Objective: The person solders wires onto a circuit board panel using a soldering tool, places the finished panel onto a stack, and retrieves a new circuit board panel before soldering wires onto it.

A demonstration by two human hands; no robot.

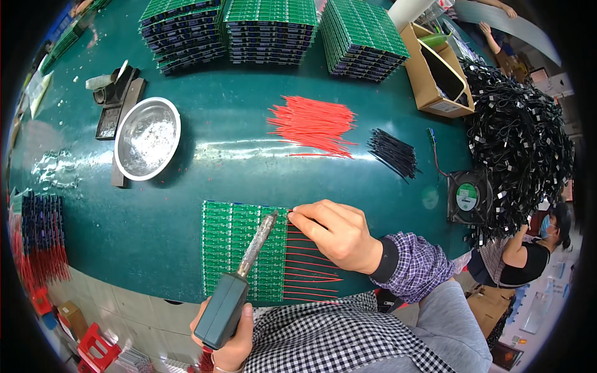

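A green circuit board panel [242, 248] lies flat on the bench in front of me. Red wires [314, 271] stick out from its right edge in a row. My left hand [235, 345] is wrapped round the dark green handle of a soldering iron [225, 311]. The iron's tip is at the panel's upper right corner, close to my right fingertips. With thumb and fingers pinched together, my right hand [339, 236] holds a red wire at that corner; most of this wire is hidden by the hand.
Beyond the panel are a pile of red wires [314, 124], black wires [393, 153] and a metal bowl [148, 140]. Stacks of boards [272, 31] stand at the back. To the right are a small fan [469, 196], a cardboard box [435, 78], heaped black cables [519, 137] and another person [528, 258].
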